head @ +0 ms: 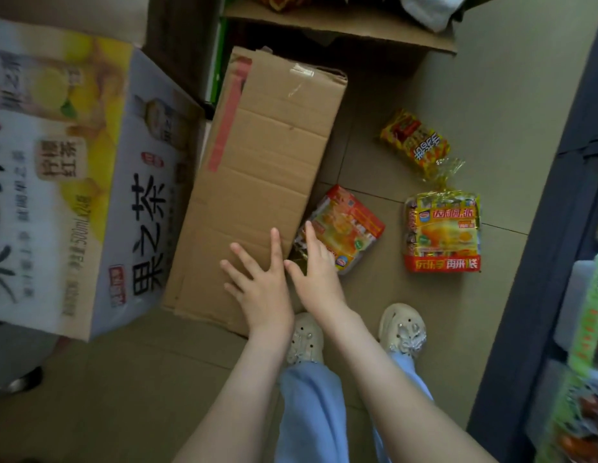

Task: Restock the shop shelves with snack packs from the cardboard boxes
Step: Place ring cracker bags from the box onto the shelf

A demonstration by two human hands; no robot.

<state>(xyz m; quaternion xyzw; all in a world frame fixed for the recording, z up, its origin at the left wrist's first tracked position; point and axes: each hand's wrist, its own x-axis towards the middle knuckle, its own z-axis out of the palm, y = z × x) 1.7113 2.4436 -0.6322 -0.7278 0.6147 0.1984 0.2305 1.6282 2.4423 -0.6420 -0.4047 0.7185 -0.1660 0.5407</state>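
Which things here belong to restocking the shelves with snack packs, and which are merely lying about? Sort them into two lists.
Part of the job:
brown cardboard box
snack pack beside the box
snack pack further right
yellow snack pack behind them
shelf unit on the right
left hand and right hand, both open

Lying about:
printed tea carton
white cloth at the top

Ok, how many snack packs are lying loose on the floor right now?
3. The nearest pack lies against the brown cardboard box, beside the right hand; the second pack lies to its right; the third pack lies beyond that. More may be hidden under the box.
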